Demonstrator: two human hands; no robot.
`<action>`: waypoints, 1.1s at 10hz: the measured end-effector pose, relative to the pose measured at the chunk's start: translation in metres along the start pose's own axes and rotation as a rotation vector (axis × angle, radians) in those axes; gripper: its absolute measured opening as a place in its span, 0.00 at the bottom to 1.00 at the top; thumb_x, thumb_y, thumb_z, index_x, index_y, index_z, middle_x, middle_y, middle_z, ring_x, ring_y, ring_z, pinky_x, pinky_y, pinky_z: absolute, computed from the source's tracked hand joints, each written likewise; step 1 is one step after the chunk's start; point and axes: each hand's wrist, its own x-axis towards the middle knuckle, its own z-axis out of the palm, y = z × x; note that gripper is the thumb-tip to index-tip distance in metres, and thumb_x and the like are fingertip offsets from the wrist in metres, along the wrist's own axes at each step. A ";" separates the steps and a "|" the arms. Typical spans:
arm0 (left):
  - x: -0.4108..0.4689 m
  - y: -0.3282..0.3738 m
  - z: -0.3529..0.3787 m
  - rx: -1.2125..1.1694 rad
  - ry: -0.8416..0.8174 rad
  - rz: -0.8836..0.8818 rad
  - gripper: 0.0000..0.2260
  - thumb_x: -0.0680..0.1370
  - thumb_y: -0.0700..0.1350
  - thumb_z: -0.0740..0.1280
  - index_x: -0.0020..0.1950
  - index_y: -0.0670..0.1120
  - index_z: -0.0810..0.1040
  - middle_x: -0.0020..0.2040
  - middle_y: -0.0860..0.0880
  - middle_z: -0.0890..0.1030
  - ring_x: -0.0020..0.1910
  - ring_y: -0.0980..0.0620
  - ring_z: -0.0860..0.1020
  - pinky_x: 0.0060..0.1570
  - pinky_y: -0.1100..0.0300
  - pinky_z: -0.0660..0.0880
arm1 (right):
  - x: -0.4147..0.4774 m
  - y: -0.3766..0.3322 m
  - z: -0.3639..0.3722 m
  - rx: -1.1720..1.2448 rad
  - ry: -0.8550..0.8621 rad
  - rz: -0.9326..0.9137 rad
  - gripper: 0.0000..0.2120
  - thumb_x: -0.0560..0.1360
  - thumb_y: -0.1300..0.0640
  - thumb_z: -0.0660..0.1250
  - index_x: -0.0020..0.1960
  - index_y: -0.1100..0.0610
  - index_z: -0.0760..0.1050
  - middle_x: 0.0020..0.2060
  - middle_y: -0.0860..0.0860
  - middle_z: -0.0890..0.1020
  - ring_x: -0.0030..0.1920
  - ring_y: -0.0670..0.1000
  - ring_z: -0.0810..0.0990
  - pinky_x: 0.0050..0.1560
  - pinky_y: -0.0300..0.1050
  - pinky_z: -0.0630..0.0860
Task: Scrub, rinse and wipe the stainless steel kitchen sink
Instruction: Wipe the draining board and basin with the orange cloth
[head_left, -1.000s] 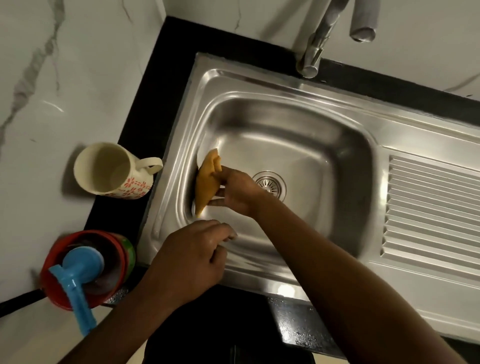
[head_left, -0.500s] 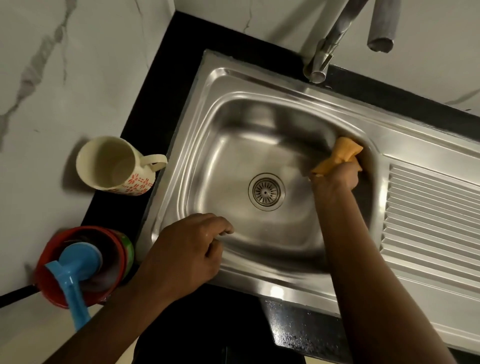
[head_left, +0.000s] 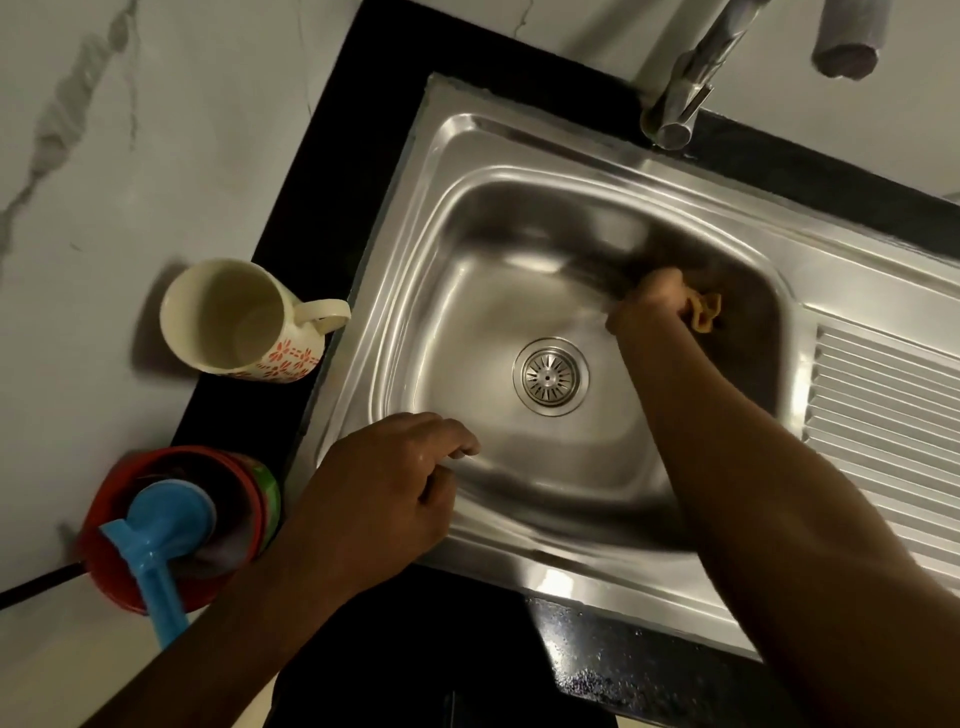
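Scrubbing looks to be the step in hand: right hand (head_left: 649, 304) is down in the sink bowl at its far-right corner, fingers curled tight round a yellow cloth (head_left: 705, 310). Only a crumpled bit of cloth shows past the knuckles, up against the right wall. Left hand (head_left: 384, 493) rests on the sink's near-left rim, fingers loosely bent, nothing in it as far as I can see; index tip hangs just over the bowl edge. Sink (head_left: 467, 135) sits in a black counter (head_left: 332, 218) w/ drain strainer (head_left: 550, 376) mid-floor & tap (head_left: 685, 98) at far edge, no water running. Progress: steel looks plain & shiny, no foam or puddle visible, but pic is dim + blurred, so can't tell wet vs dry, nor scrub vs wipe for sure. Ribbed drainboard (head_left: 893, 415) on right has neither hand on it. My guess: early-to-mid; rinse not under way, final wipe & drainboard prob left. On counter's left edge: cream mug (head_left: 234, 317) just beside sink rim, red tub (head_left: 111, 577) w/ blue scoop (head_left: 166, 522) at near-left corner
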 end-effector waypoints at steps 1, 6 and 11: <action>0.000 0.001 0.001 -0.018 -0.016 -0.010 0.15 0.76 0.45 0.63 0.59 0.55 0.83 0.53 0.60 0.83 0.50 0.62 0.79 0.52 0.61 0.80 | -0.036 -0.052 -0.017 1.073 0.010 0.263 0.21 0.86 0.54 0.54 0.78 0.59 0.66 0.70 0.59 0.75 0.65 0.56 0.77 0.46 0.37 0.77; -0.018 0.009 0.006 -0.053 0.024 -0.032 0.15 0.76 0.45 0.62 0.58 0.53 0.84 0.53 0.57 0.84 0.52 0.60 0.79 0.48 0.71 0.74 | -0.100 -0.083 0.067 0.294 -0.393 -1.007 0.26 0.84 0.64 0.58 0.81 0.55 0.65 0.84 0.56 0.56 0.84 0.61 0.47 0.82 0.63 0.42; -0.018 0.030 0.015 -0.008 0.007 0.046 0.15 0.76 0.43 0.63 0.57 0.51 0.84 0.52 0.57 0.85 0.49 0.57 0.82 0.49 0.54 0.82 | -0.131 0.069 0.032 -0.318 -0.582 -0.873 0.16 0.82 0.61 0.64 0.68 0.54 0.79 0.60 0.53 0.81 0.65 0.58 0.79 0.60 0.44 0.72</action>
